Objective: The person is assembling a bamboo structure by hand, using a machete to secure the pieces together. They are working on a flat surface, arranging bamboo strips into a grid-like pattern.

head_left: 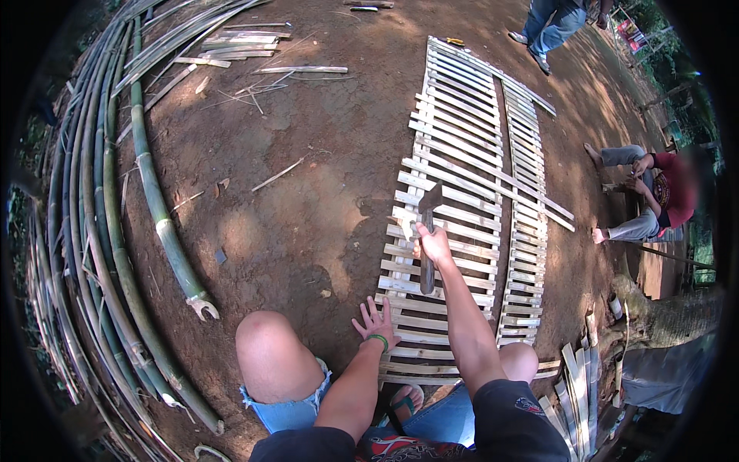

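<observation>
Right hand [434, 246]: fist closed round the dark handle of a hammer [428, 277], head pointing to the panel's far end, above its left half. Can't tell if the hammer touches the slats. Left hand [377, 325]: open, fingers spread, palm down at the left edge of the bamboo slat panel [439, 300], toward the near-left corner; holds nothing, can't tell how hard it presses. Green wristband [378, 339] on that wrist. Panel lies flat on the dirt ground [308, 200]; long strips [531, 202] run diagonally over it to past its right edge. Yellow-handled tool [455, 41] at the far edge. Green bamboo poles [145, 165] lie along the ground's left side. Seated person [654, 189] off the panel's right edge.
</observation>
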The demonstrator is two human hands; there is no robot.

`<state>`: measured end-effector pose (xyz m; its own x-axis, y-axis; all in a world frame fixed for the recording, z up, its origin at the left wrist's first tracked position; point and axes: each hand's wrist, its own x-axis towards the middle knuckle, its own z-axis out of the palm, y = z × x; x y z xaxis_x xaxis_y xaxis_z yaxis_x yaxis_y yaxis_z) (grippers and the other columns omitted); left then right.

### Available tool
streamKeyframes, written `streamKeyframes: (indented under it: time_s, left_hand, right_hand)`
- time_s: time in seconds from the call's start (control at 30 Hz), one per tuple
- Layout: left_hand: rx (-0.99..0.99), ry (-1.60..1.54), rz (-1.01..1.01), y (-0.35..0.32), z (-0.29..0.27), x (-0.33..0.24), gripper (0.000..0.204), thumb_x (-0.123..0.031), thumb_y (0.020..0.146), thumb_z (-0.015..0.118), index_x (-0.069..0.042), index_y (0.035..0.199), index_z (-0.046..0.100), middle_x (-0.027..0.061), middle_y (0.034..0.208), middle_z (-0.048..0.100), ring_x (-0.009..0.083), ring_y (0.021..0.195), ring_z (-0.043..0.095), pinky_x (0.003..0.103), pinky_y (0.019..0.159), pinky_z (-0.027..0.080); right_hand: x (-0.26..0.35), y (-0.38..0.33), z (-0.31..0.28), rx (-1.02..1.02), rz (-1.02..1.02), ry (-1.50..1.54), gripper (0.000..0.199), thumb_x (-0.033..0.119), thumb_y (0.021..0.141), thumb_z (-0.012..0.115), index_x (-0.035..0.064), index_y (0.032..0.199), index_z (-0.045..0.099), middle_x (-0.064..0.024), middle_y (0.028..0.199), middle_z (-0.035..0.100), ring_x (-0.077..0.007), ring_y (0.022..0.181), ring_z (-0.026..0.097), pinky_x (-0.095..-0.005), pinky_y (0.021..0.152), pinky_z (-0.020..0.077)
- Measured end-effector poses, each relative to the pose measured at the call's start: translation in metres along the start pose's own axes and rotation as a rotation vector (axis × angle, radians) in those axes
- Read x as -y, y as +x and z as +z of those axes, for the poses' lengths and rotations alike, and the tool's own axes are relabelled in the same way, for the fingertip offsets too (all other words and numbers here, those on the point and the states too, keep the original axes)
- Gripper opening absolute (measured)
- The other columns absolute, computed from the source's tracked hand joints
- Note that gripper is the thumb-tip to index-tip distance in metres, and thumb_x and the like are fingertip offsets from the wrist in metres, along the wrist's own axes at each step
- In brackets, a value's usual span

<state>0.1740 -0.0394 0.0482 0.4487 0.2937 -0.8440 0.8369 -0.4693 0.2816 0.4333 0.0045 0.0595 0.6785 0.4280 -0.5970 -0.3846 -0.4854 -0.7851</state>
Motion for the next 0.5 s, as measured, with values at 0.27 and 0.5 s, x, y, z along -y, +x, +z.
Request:
streamKeyframes:
  time_s: [0.27,0.5]
  left_hand:
    - [-0.017,0.002,-0.004,0.0,0.007,0.01,0.139,-0.047,0.077,0.086,-0.021,0.163,-0.02,0.0266,0.167,-0.026,0.0481,0.156,-0.016,0.078,0.115,0.004]
    - [0.008,-0.001,0.004,-0.003,0.008,0.005,0.139,-0.046,0.078,0.086,-0.021,0.163,-0.021,0.027,0.166,-0.027,0.0485,0.155,-0.017,0.077,0.116,0.005]
  right_hand:
    - [-0.012,-0.032,-0.014,-0.096,0.077,0.432,0.06,0.064,0.105,0.044,0.0043,0.104,0.054,-0.005,0.069,0.055,-0.0163,0.055,0.054,-0.0331,0.051,0.0496]
    - [-0.017,-0.02,0.011,0.063,0.258,0.351,0.057,0.064,0.101,0.053,0.0086,0.092,0.054,-0.0034,0.066,0.052,-0.0164,0.052,0.051,-0.0324,0.048,0.0461]
